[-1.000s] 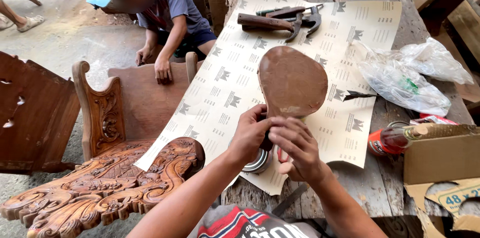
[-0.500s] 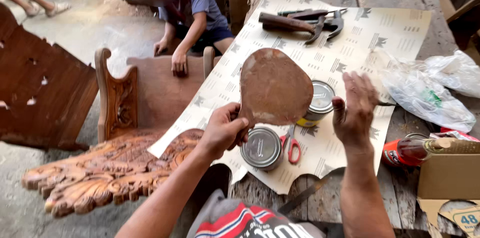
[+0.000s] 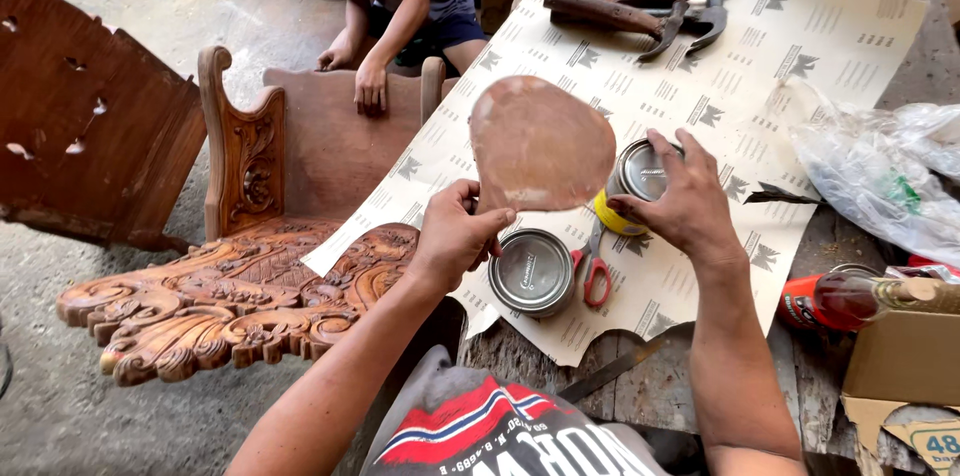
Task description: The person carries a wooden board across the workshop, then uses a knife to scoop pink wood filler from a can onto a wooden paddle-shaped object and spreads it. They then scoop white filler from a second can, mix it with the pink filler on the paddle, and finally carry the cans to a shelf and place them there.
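I hold a flat, rounded brown board [image 3: 540, 141] up over the workbench, its narrow lower end pinched in my left hand [image 3: 458, 236], fingers clenched around it. My right hand [image 3: 680, 198] grasps a small yellow-sided tin [image 3: 632, 191] just behind the board, fingers curled over its rim. A second, shut tin [image 3: 530, 273] sits below the board on the large sheet of sandpaper [image 3: 720, 76], with red-handled scissors [image 3: 594, 271] touching it. Hammers [image 3: 640, 16] lie at the sheet's far end. To my left stands carved wooden furniture [image 3: 230, 286], where another person's hand [image 3: 371, 91] rests on a panel.
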A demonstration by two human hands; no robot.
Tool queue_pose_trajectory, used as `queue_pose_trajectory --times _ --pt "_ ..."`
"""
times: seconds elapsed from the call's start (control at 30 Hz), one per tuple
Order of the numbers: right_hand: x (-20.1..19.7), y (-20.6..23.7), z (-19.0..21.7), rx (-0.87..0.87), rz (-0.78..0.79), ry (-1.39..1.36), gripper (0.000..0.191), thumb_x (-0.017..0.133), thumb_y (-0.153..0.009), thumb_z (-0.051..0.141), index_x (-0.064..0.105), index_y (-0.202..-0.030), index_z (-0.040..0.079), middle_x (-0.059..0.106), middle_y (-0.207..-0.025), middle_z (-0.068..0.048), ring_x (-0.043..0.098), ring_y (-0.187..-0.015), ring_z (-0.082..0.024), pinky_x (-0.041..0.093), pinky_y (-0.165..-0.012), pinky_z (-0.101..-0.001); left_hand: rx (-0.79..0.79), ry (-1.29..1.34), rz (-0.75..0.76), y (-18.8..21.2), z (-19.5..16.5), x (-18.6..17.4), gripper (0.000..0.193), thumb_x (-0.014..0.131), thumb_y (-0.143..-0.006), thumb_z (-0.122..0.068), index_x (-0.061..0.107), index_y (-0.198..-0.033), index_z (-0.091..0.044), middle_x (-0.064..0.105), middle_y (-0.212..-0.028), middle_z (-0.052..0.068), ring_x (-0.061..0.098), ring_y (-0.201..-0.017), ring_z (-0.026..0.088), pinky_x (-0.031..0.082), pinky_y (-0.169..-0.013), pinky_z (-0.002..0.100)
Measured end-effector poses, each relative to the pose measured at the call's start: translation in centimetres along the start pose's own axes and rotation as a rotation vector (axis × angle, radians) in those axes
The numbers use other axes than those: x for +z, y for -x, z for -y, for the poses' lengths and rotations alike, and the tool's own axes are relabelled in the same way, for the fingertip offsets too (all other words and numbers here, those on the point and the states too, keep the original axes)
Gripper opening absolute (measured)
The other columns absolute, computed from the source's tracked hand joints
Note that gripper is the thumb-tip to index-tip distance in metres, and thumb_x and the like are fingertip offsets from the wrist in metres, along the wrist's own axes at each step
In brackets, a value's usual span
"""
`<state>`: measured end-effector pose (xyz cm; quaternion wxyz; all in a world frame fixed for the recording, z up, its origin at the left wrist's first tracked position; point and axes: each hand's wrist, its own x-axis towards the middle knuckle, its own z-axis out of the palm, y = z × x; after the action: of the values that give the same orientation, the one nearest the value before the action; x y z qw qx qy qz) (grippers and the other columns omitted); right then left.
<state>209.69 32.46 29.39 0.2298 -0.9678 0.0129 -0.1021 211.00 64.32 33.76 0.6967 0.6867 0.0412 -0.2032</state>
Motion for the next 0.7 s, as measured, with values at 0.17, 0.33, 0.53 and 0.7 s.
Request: queue_pose_trajectory --times 0.17,0.33,0.53,0.7 --pt "1.1 1.4 0.1 -0.060 -0.142 0.090 0.101 0.086 -0.068 0.066 0.056 -0.148 0.011 0.046 -0.149 -0.025 0.046 -0.137 -0.044 0.047 -0.108 -0.0534 -0.008 -0.040 -0.095 -3.2 1.1 -0.5 0.031 0.077 -0.082 -0.012 0.062 -0.102 0.008 0.062 -0.060 0.010 0.057 -0.041 0.014 0.035 -0.030 0.029" --pt "0.9 1.3 0.1 -0.037 -0.124 0.145 0.104 0.086 -0.069 0.068 0.054 -0.151 0.013 0.046 -0.146 -0.025 0.048 -0.134 -0.043 0.050 -0.105 -0.0531 -0.030 -0.177 -0.020 -7.9 2.1 0.8 0.031 0.079 -0.081 -0.010 0.061 -0.098 0.010 0.063 -0.065 0.009 0.062 -0.044 0.016 0.040 -0.032 0.029" --pt "1.8 2.3 -1.8 -0.166 -0.282 -0.012 0.119 0.091 -0.065 0.062 0.042 -0.159 0.009 0.039 -0.155 -0.029 0.044 -0.141 -0.045 0.048 -0.111 -0.0499 -0.075 -0.072 -0.033 -7.7 4.8 1.8 0.041 0.078 -0.080 -0.010 0.056 -0.110 0.004 0.066 -0.070 0.011 0.061 -0.045 0.016 0.038 -0.033 0.030" --pt "3.0 2.7 -1.9 -0.062 -0.360 -0.319 0.103 0.100 -0.073 0.039 0.044 -0.152 0.004 0.052 -0.144 -0.019 0.055 -0.136 -0.033 0.051 -0.118 -0.0428 -0.070 -0.026 -0.138 -4.1 6.3 -1.6 0.049 0.075 -0.078 -0.008 0.049 -0.118 0.003 0.063 -0.076 0.013 0.059 -0.049 0.017 0.038 -0.035 0.031"
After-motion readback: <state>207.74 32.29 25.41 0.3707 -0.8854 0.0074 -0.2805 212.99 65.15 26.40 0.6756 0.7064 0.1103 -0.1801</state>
